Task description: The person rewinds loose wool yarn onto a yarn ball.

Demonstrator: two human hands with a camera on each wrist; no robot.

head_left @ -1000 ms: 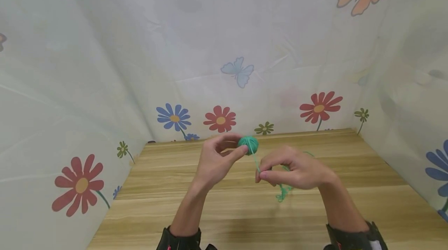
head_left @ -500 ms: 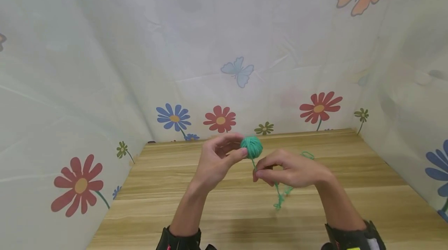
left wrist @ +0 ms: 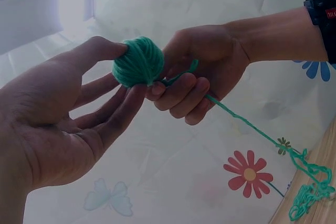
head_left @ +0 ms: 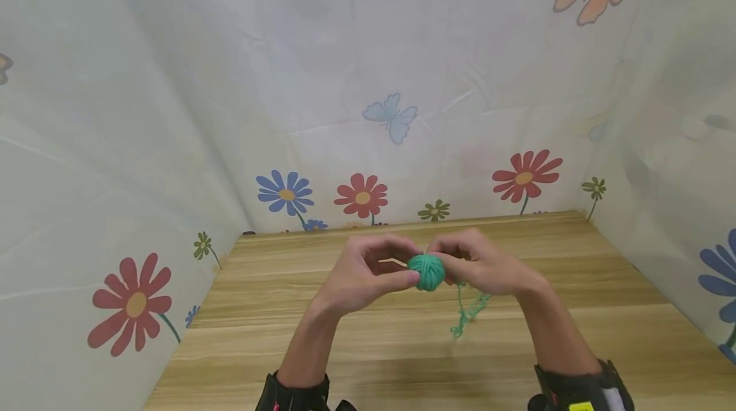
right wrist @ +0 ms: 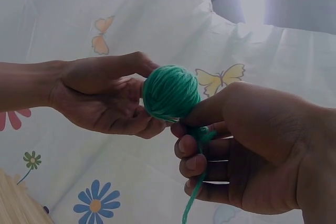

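A small green yarn ball (head_left: pixel 427 272) is held above the table, pinched between the thumb and fingers of my left hand (head_left: pixel 368 277). Close against its right side, my right hand (head_left: pixel 483 264) pinches the yarn strand beside the ball. In the right wrist view the strand (right wrist: pixel 195 195) runs down from the curled right fingers. The left wrist view shows the same strand (left wrist: pixel 247 121) leading from the right hand to a loose tangle of yarn (left wrist: pixel 310 195) on the table. Part of that tangle is hidden behind the right hand in the head view.
The wood-grain table (head_left: pixel 259 334) lies under both hands. White curtains (head_left: pixel 322 46) printed with flowers and butterflies stand at its back and sides. Dark bands (head_left: pixel 583 388) are strapped round both wrists.
The ball has moved right and down with my left hand. My right hand has risen from below the ball to its right side, still pinching the strand.
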